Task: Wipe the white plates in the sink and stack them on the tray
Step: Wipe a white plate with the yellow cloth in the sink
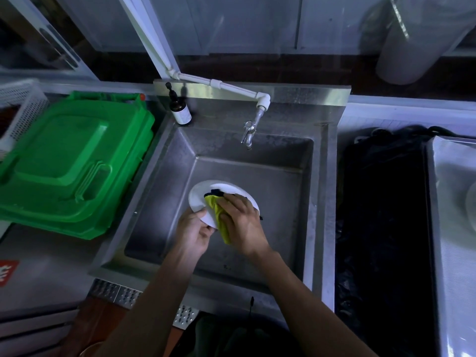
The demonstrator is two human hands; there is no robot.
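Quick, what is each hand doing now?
Left hand: closed on the rim of the white plate.
Right hand: pressing the yellow cloth onto the plate.

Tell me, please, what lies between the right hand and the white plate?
In the head view, a yellow cloth lies between the right hand and the white plate.
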